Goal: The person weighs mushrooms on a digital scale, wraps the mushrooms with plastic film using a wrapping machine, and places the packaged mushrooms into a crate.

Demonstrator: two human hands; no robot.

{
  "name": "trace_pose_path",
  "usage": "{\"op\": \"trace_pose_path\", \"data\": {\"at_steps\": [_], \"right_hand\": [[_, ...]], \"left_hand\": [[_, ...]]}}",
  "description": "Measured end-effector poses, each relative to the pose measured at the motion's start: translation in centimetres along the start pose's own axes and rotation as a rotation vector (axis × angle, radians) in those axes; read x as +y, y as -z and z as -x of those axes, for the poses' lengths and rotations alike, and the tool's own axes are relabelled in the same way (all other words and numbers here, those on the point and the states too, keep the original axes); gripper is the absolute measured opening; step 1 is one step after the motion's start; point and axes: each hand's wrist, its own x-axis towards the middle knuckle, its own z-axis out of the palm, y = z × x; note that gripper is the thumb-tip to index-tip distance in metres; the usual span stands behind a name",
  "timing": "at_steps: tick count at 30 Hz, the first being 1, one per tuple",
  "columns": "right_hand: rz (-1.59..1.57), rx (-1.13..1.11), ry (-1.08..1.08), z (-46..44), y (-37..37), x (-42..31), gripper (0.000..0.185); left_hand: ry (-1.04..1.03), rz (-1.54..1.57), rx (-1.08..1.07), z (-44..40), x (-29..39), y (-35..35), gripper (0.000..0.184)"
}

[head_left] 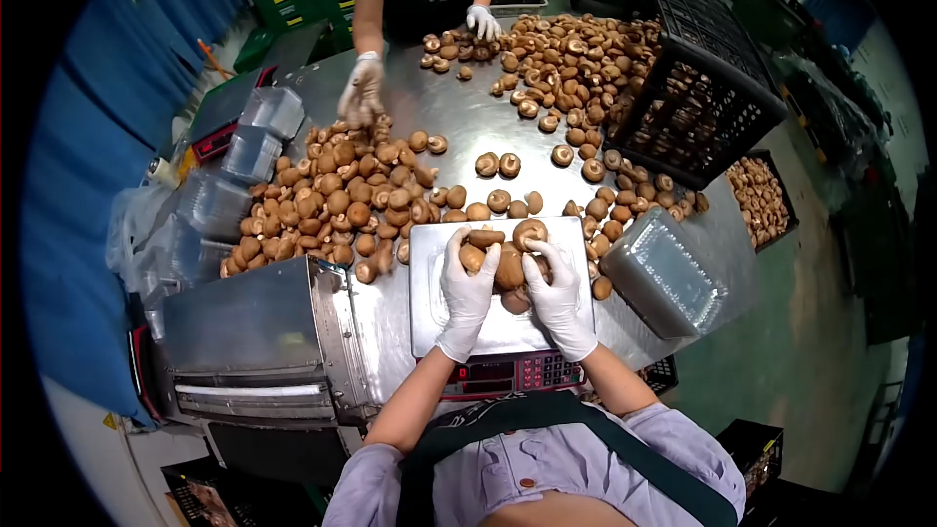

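Observation:
Both my hands wear white gloves and sit over the steel pan of a digital scale [425, 327]. A cluster of brown shiitake mushrooms [509, 268] lies between them. My left hand [468, 298] curls round the cluster's left side, with one mushroom showing at its fingertips. On the other side, my right hand [556, 303] closes on mushrooms, with a pale stem end turned up near its fingers. Whether the cluster touches the pan or a clear tray there, I cannot tell. The scale's red keypad [545, 371] faces me below my wrists.
Loose mushrooms form a large heap [337, 195] at left and another [586, 59] near a tipped black crate [698, 78]. Clear plastic trays are stacked at right [664, 273] and left [210, 205]. Across the steel table [439, 156], a co-worker's gloved hands [361, 93] handle mushrooms.

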Motion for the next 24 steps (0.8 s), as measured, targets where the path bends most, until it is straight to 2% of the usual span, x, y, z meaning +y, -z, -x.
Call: {"op": "trace_pose_path", "data": {"at_steps": [1, 3, 6, 7, 10, 14, 16, 17, 19, 20, 21, 23, 24], "right_hand": [[0.103, 0.013, 0.081, 0.2, 0.7, -0.4, 0.023], [0.140, 0.008, 0.091, 0.5, 1.6, -0.5, 0.024], [0.350, 0.018, 0.192, 1.0, 2.9, 0.7, 0.022], [0.350, 0.016, 0.191, 0.9, 3.3, 0.8, 0.022], [0.325, -0.036, 0.322, 0.5, 4.6, 0.5, 0.020], [0.263, -0.124, 0.347, 0.5, 5.8, 0.5, 0.023], [0.108, -0.138, 0.230, 0.7, 6.0, 0.8, 0.026], [0.130, -0.113, 0.196, 0.7, 6.3, 0.9, 0.029], [0.150, -0.064, 0.131, 0.4, 7.0, 0.9, 0.031], [0.195, -0.032, 0.142, 0.2, 7.3, 0.5, 0.032], [0.216, -0.013, 0.133, 0.2, 7.7, 0.8, 0.033], [0.187, 0.007, 0.059, 0.4, 8.4, 1.5, 0.032], [0.250, 0.007, 0.116, 0.5, 8.8, 1.6, 0.028]], "left_hand": [[-0.070, -0.110, -0.053, 0.1, 0.2, 0.6, 0.049], [-0.140, -0.222, -0.107, 0.2, 0.2, 1.8, 0.049], [-0.495, -0.441, -0.230, 0.0, -0.2, 4.0, 0.060], [-0.493, -0.442, -0.230, 0.0, -0.2, 4.6, 0.060], [-0.464, -0.483, -0.316, 0.7, 0.5, 5.7, 0.069], [-0.426, -0.446, -0.338, 1.1, 0.4, 6.3, 0.067], [-0.324, -0.310, -0.297, 1.2, -0.8, 6.7, 0.062], [-0.225, -0.221, -0.277, 1.4, 1.3, 7.0, 0.055], [-0.236, -0.278, -0.141, 1.3, -0.1, 8.4, 0.048], [-0.216, -0.216, -0.075, 1.2, -0.6, 9.3, 0.041], [-0.110, -0.015, -0.018, 1.8, 0.0, 9.8, 0.036], [-0.052, -0.329, -0.033, 2.8, -2.0, 13.5, 0.035], [0.120, -0.437, -0.059, 3.9, -1.7, 15.1, 0.035]]}}
